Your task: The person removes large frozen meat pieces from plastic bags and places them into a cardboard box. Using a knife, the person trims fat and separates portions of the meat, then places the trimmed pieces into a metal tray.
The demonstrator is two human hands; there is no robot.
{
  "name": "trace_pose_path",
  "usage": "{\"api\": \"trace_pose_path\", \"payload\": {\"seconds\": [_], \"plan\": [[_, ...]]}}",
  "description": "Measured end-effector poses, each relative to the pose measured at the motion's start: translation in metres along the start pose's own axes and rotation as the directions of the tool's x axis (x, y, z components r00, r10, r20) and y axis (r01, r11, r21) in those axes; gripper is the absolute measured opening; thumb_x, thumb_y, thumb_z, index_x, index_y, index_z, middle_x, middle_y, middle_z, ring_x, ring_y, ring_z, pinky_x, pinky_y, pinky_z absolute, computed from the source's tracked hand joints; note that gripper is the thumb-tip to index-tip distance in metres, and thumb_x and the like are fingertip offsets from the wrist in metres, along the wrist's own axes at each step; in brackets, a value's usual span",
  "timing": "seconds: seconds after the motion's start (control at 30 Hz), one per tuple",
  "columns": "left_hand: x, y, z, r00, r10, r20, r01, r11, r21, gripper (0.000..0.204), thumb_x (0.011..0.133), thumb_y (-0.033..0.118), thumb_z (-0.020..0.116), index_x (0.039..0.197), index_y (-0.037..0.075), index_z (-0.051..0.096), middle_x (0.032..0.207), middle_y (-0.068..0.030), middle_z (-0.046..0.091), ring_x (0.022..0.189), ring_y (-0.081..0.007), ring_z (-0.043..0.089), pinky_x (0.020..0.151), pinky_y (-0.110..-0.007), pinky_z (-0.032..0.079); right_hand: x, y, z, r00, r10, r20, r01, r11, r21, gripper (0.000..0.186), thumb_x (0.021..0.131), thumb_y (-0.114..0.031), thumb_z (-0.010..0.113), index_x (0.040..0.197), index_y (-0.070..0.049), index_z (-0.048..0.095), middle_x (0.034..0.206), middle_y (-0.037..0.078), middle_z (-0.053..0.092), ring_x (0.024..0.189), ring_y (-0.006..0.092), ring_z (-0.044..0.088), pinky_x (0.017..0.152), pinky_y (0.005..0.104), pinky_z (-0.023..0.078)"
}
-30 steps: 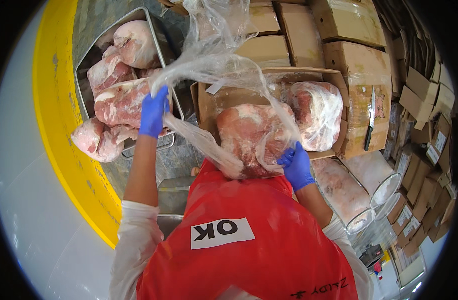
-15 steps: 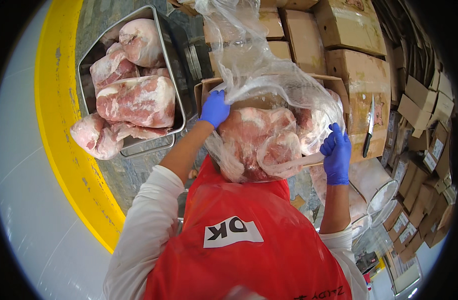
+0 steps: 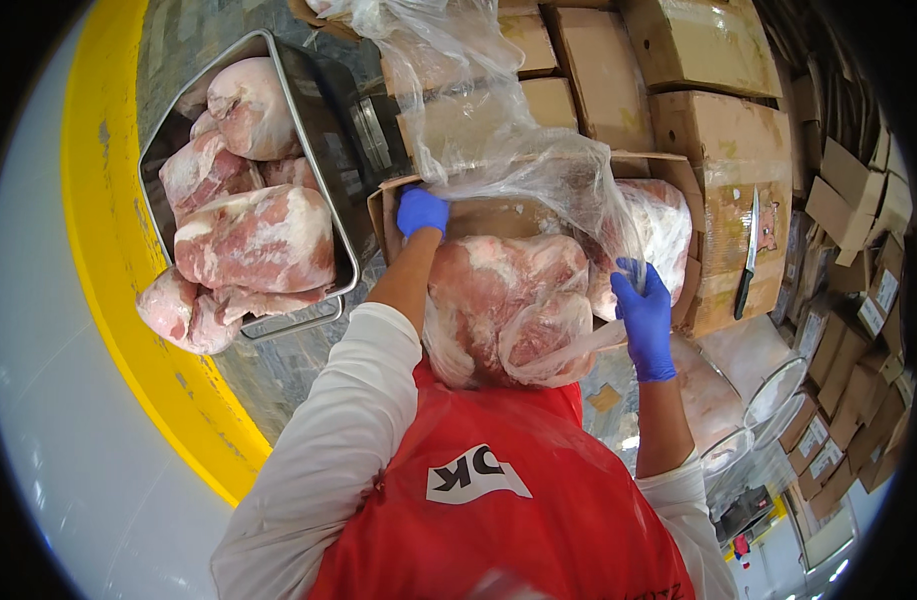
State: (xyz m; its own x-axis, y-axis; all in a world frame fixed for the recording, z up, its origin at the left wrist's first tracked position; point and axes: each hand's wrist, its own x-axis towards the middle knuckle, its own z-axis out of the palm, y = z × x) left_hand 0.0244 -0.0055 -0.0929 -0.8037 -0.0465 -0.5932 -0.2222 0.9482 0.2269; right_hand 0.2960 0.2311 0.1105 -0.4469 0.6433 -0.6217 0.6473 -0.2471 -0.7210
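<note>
In front of me is an open cardboard box (image 3: 694,262) with large pieces of raw meat in it. A big piece of meat (image 3: 508,300), partly under clear film, lies at its near side, close to my red apron. Another piece (image 3: 658,225) sits to the right. Clear plastic sheeting (image 3: 568,165) runs across the box and over its far side. My left hand (image 3: 421,211), in a blue glove, is closed on the sheeting at the box's far left corner. My right hand (image 3: 643,318), also gloved, pinches the sheeting's right end beside the right-hand piece.
A metal bin (image 3: 348,255) heaped with meat (image 3: 258,240) stands at the left. A knife (image 3: 749,252) lies on a closed box (image 3: 723,140) at the right. More cartons (image 3: 603,75) are stacked beyond; flattened cardboard (image 3: 843,400) piles up far right.
The sheeting has been drawn back off much of the meat toward the far side. My left hand moved slightly away from me; my right moved slightly nearer and left.
</note>
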Motion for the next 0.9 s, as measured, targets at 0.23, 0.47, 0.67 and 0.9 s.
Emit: {"api": "trace_pose_path", "payload": {"seconds": [0.23, 0.47, 0.67, 0.9], "plan": [[0.092, -0.059, 0.069, 0.939, 0.331, 0.096, -0.344, 0.895, 0.284, 0.037, 0.084, 0.026, 0.068, 0.113, 0.003, 0.074, 0.116, -0.0230, 0.073, 0.112, -0.0359, 0.070, 0.096, -0.047, 0.055, -0.008, 0.006, -0.003, 0.984, 0.166, 0.062, -0.167, 0.986, 0.016, 0.027, 0.096, -0.014, 0.073, 0.119, -0.002, 0.070, 0.086, -0.004, 0.064, 0.064, 0.0037, 0.048, 0.057, 0.0229, 0.040], [-0.001, -0.041, -0.003, 0.923, 0.333, 0.194, -0.189, 0.829, -0.527, 0.037, 0.087, 0.027, 0.074, 0.109, -0.002, 0.073, 0.099, -0.0242, 0.075, 0.091, -0.0375, 0.074, 0.076, -0.042, 0.057, 0.012, 0.013, -0.009, 0.990, 0.100, 0.095, -0.116, 0.976, 0.183, 0.027, 0.097, -0.013, 0.070, 0.121, 0.000, 0.066, 0.091, 0.001, 0.068, 0.070, 0.0080, 0.060, 0.065, 0.0246, 0.049], [-0.182, -0.043, -0.173, 0.756, 0.421, 0.501, -0.456, 0.888, -0.060, 0.048, 0.091, 0.043, 0.074, 0.115, 0.003, 0.072, 0.097, -0.0214, 0.075, 0.089, -0.0402, 0.073, 0.080, -0.045, 0.057, 0.036, -0.063, 0.033, 0.624, -0.743, 0.244, 0.731, 0.445, -0.517, 0.086, 0.076, -0.022, 0.088, 0.150, -0.006, 0.048, 0.149, 0.021, 0.052, 0.137, 0.0371, 0.051, 0.115, 0.0475, 0.041], [-0.276, -0.003, -0.303, 0.603, 0.787, 0.130, -0.788, 0.613, -0.054, 0.048, 0.089, 0.026, 0.079, 0.130, 0.006, 0.066, 0.133, -0.0203, 0.063, 0.132, -0.0455, 0.051, 0.110, -0.052, 0.041, -0.025, -0.054, 0.167, 0.243, -0.501, 0.831, 0.862, 0.505, 0.053, 0.055, 0.085, -0.025, 0.080, 0.136, -0.013, 0.064, 0.141, 0.015, 0.060, 0.133, 0.0373, 0.054, 0.113, 0.0492, 0.040]]}}
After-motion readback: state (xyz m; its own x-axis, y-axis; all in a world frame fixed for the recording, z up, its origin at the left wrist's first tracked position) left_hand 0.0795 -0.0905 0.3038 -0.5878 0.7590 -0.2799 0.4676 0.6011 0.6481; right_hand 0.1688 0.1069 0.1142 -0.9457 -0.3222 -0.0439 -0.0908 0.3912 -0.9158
